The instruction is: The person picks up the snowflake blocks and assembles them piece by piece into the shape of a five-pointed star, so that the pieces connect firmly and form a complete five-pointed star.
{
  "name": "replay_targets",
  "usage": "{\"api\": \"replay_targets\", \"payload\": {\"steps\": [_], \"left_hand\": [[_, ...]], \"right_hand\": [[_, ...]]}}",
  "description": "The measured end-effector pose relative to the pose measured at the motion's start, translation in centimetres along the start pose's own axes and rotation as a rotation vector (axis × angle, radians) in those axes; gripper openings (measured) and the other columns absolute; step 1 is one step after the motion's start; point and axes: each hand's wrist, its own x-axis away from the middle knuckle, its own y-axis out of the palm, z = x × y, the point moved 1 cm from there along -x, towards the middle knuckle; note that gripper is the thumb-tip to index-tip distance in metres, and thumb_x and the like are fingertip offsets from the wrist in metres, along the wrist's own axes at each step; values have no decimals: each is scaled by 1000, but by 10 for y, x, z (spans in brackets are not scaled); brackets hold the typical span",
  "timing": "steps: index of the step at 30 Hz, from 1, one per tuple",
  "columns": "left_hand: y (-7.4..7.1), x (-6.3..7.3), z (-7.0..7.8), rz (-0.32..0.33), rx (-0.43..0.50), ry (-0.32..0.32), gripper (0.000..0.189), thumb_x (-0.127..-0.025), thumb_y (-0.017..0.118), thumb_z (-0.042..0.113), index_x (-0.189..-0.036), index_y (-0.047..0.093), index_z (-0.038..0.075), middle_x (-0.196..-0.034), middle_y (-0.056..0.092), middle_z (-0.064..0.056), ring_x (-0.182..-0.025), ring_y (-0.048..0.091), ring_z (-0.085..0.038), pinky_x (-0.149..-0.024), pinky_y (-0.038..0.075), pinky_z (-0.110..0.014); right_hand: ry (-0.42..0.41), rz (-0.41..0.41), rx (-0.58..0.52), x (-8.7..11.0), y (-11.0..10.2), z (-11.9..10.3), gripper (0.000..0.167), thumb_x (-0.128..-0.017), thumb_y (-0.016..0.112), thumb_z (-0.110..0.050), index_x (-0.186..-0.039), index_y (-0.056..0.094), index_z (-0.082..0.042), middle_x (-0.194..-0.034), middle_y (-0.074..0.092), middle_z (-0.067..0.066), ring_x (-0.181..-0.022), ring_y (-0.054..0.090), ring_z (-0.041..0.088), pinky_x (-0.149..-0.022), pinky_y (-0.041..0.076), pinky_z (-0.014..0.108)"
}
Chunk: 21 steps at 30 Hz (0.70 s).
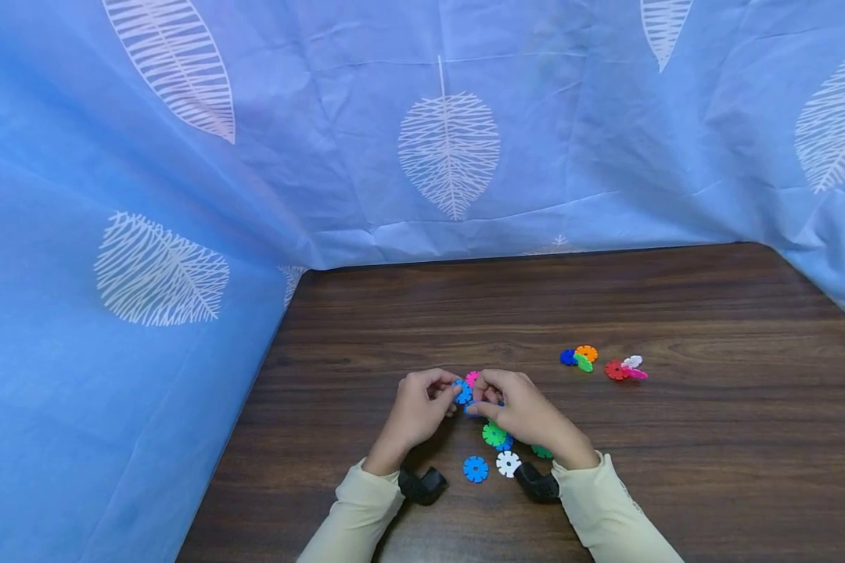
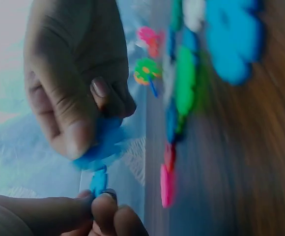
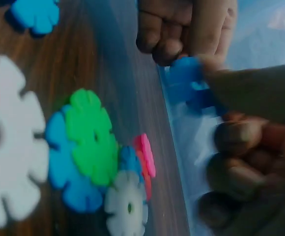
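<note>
My left hand (image 1: 420, 404) pinches a light blue notched plastic disc (image 1: 462, 392) between thumb and fingers. Close on its right, my right hand (image 1: 519, 400) grips another blue notched disc (image 2: 103, 145). The two discs meet or nearly meet; blur hides whether their notches interlock. Beneath and near the hands lie loose discs: a pink one (image 1: 472, 378), a green one (image 1: 494, 434) overlapping a blue one (image 1: 505, 443), a white one (image 1: 508, 464) and a separate blue one (image 1: 475, 469). Another green disc (image 1: 542, 452) is partly covered by the right forearm.
Farther back on the right, two joined clusters lie on the dark wooden table (image 1: 732, 407): one with an orange disc (image 1: 587, 353), green and dark blue, the other with a red disc (image 1: 616, 370), white and pink. A blue leaf-print cloth (image 1: 352, 156) hangs behind and left.
</note>
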Motion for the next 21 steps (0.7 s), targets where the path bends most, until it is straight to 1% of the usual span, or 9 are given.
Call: {"api": "replay_targets", "payload": {"steps": [2, 4, 6, 8, 10, 14, 17, 21], "left_hand": [[1, 0, -1, -27, 94, -8, 13, -101, 64, 1, -107, 73, -7, -83, 71, -9, -66, 66, -14, -61, 59, -27], [2, 0, -2, -63, 193, -31, 16, -102, 62, 0, -111, 71, -9, -86, 71, -12, -67, 65, -14, -63, 60, -27], [3, 0, -2, -97, 267, -60, 18, -103, 60, -1, -114, 70, -11, -90, 72, -13, -68, 66, -14, -66, 60, -27], [4, 0, -1, -112, 318, -79, 19, -104, 59, 0, -116, 69, -11, -92, 72, -14, -70, 67, -13, -68, 60, -27], [4, 1, -1, -104, 354, -87, 20, -104, 60, 1, -117, 69, -11, -93, 72, -14, -71, 68, -12, -70, 61, -28], [3, 1, 2, -53, 406, -109, 21, -103, 62, 2, -117, 68, -12, -91, 73, -13, -70, 69, -11, -71, 62, -31], [2, 0, 3, -30, 445, -138, 22, -102, 64, 3, -117, 68, -13, -90, 73, -14, -71, 70, -11, -73, 62, -33], [1, 0, 3, -9, 487, -174, 24, -102, 65, 6, -118, 69, -13, -91, 74, -15, -71, 72, -12, -77, 63, -36]], "right_hand": [[-41, 75, -19, 1, -3, -2, 19, -94, 76, -4, -85, 62, -13, -64, 46, -7, -54, 38, 4, -53, 35, 22], [-89, 135, -28, 1, -4, -3, 14, -94, 76, -5, -88, 66, -12, -65, 52, -3, -54, 40, 4, -52, 37, 22], [-130, 158, -37, 1, -5, -4, 10, -95, 75, -5, -91, 68, -11, -68, 59, 1, -56, 44, 5, -52, 40, 23], [-154, 163, -38, 1, -5, -4, 9, -96, 74, -4, -92, 69, -11, -72, 64, 5, -58, 48, 6, -53, 43, 24], [-169, 176, -27, 2, -5, -3, 10, -96, 73, -3, -92, 69, -12, -75, 66, 5, -59, 50, 7, -53, 44, 24], [-204, 257, 15, 2, -6, -2, 16, -93, 73, 3, -92, 69, -12, -75, 66, 3, -61, 51, 8, -52, 44, 25], [-228, 303, 44, 2, -7, -2, 18, -92, 73, 6, -92, 67, -11, -76, 65, 1, -64, 53, 9, -54, 47, 27], [-250, 299, 63, 2, -8, -3, 18, -92, 71, 8, -93, 66, -9, -77, 64, -1, -68, 55, 9, -58, 51, 28]]}}
